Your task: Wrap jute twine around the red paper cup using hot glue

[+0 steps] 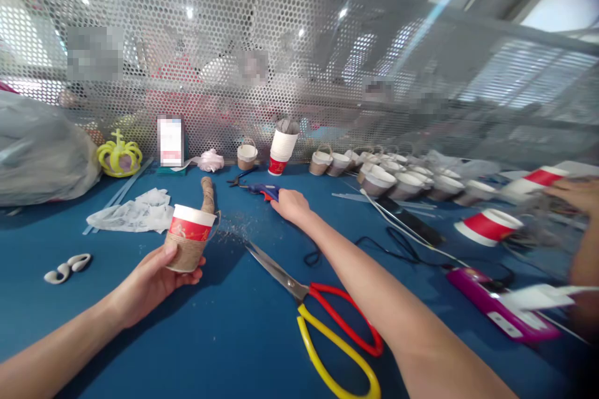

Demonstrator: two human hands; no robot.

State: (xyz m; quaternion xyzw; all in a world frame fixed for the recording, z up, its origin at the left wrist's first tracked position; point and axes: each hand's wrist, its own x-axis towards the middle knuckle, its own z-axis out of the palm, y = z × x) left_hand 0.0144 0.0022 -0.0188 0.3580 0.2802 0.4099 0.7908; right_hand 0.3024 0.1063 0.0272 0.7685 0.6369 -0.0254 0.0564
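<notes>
My left hand is closed round a red and white paper cup, which is upright with its lower half wrapped in brown twine. Behind the cup a roll of brown twine lies on the table, and a loose strand shows by the cup's right side. My right hand reaches forward and grips a blue glue gun with a red trigger, its nozzle pointing left. Large scissors with one red and one yellow handle lie partly open between my arms.
Several twine-wrapped cups with handles crowd the back right. A stack of paper cups stands by the perforated screen. On the right are a purple power strip, cables, and another person's hand at a cup. Crumpled white material lies left.
</notes>
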